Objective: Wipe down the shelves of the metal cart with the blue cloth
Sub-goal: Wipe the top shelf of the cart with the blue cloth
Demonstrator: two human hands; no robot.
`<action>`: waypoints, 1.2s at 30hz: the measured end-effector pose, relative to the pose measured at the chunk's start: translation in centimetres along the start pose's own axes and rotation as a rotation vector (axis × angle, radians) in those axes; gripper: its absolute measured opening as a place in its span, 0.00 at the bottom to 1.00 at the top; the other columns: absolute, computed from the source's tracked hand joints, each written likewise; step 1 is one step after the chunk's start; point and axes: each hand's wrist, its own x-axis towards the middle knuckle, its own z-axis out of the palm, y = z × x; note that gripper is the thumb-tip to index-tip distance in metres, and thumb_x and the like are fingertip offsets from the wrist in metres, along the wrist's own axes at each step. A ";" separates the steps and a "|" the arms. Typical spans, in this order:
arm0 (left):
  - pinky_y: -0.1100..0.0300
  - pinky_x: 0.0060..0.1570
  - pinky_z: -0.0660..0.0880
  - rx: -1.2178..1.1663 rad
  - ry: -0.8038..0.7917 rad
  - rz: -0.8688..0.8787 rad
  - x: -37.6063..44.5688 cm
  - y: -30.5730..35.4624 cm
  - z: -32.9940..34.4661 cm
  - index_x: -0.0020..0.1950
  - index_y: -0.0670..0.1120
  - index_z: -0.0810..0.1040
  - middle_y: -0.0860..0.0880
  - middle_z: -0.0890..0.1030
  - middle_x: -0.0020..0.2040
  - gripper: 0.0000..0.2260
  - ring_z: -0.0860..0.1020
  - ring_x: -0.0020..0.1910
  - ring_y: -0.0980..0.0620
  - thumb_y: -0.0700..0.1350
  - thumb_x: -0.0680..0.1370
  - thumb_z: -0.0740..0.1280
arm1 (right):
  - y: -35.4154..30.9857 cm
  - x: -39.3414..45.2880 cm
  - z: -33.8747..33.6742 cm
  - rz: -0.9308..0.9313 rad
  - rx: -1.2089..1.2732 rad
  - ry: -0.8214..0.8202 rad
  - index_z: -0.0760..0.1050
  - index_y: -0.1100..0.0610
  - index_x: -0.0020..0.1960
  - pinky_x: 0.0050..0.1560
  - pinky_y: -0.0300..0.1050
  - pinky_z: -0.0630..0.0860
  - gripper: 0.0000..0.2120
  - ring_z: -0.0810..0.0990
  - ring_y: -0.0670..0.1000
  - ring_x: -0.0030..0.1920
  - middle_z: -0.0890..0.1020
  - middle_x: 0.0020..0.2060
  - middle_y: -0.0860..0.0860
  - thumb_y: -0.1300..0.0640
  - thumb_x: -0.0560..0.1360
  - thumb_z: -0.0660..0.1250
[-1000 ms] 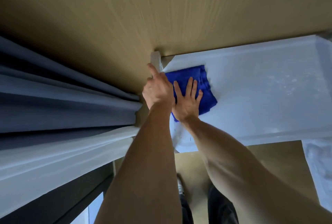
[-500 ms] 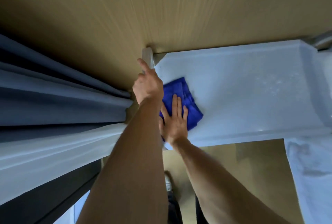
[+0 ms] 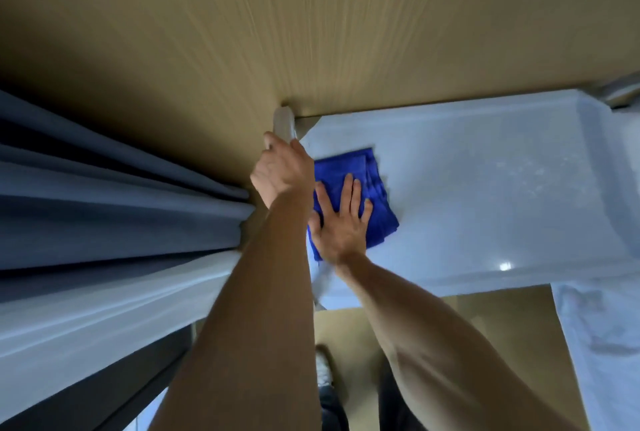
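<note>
A folded blue cloth (image 3: 360, 188) lies flat on the left end of the cart's pale metal top shelf (image 3: 485, 195). My right hand (image 3: 341, 226) presses on the cloth with its fingers spread and straight. My left hand (image 3: 282, 171) grips the cart's upright corner post (image 3: 283, 121) at the shelf's far left corner, fingers curled around it. Part of the cloth is hidden under my right palm and behind my left wrist.
A tan wood-grain wall (image 3: 311, 22) runs right behind the cart. Grey and white curtains (image 3: 104, 209) hang close on the left. A white covered surface (image 3: 602, 344) sits at the right. My shoes (image 3: 323, 370) stand on the floor below the shelf edge.
My right hand slid the blue cloth toward the near edge of the shelf and then back up toward the far left corner. My left hand stayed on the post.
</note>
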 end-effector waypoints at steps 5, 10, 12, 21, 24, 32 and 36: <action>0.52 0.41 0.65 0.029 -0.024 -0.016 0.3 -0.2 0.8 0.58 0.41 0.66 0.40 0.81 0.51 0.16 0.80 0.50 0.38 0.53 0.82 0.55 | -3.3 11.9 -1.4 0.054 -0.034 -0.015 0.46 0.40 0.80 0.75 0.65 0.42 0.29 0.38 0.62 0.79 0.41 0.79 0.63 0.35 0.81 0.48; 0.53 0.40 0.66 0.023 -0.028 -0.026 0.4 0.0 0.6 0.60 0.40 0.67 0.42 0.82 0.51 0.17 0.81 0.50 0.39 0.54 0.81 0.58 | -3.3 11.5 -1.4 0.050 -0.062 0.010 0.49 0.41 0.80 0.76 0.63 0.43 0.29 0.41 0.61 0.79 0.44 0.79 0.63 0.35 0.81 0.50; 0.53 0.42 0.67 0.022 -0.039 -0.014 0.1 0.1 0.0 0.61 0.39 0.67 0.42 0.81 0.53 0.17 0.80 0.52 0.39 0.52 0.81 0.56 | -3.0 8.3 -1.3 0.036 -0.059 -0.005 0.48 0.42 0.80 0.77 0.62 0.44 0.29 0.41 0.60 0.80 0.44 0.80 0.62 0.38 0.80 0.51; 0.50 0.42 0.69 0.009 -0.019 0.015 -0.6 0.2 -0.7 0.61 0.39 0.67 0.39 0.81 0.54 0.15 0.80 0.52 0.37 0.49 0.83 0.54 | 1.2 -12.4 1.0 0.004 -0.041 -0.085 0.61 0.44 0.78 0.74 0.66 0.55 0.28 0.52 0.63 0.79 0.53 0.79 0.64 0.38 0.80 0.51; 0.52 0.40 0.65 -0.006 -0.014 0.008 -0.5 0.2 -0.5 0.60 0.39 0.67 0.39 0.82 0.52 0.14 0.80 0.51 0.37 0.49 0.83 0.53 | 1.3 -9.7 0.4 -0.057 -0.058 -0.103 0.60 0.42 0.78 0.73 0.68 0.54 0.31 0.51 0.64 0.79 0.52 0.79 0.64 0.35 0.77 0.54; 0.57 0.41 0.70 0.037 -0.062 0.015 -0.6 0.8 -0.7 0.61 0.41 0.68 0.44 0.80 0.53 0.15 0.80 0.49 0.43 0.52 0.83 0.55 | -4.9 9.2 -2.4 0.016 -0.036 -0.075 0.42 0.42 0.79 0.76 0.65 0.44 0.35 0.38 0.63 0.79 0.40 0.79 0.63 0.35 0.77 0.52; 0.58 0.40 0.66 0.024 -0.070 -0.003 -1.2 1.9 -0.8 0.64 0.39 0.66 0.43 0.80 0.55 0.19 0.80 0.51 0.42 0.53 0.83 0.53 | -4.5 11.7 -2.0 0.040 -0.097 -0.040 0.44 0.42 0.80 0.76 0.64 0.45 0.37 0.39 0.63 0.79 0.41 0.79 0.63 0.32 0.77 0.53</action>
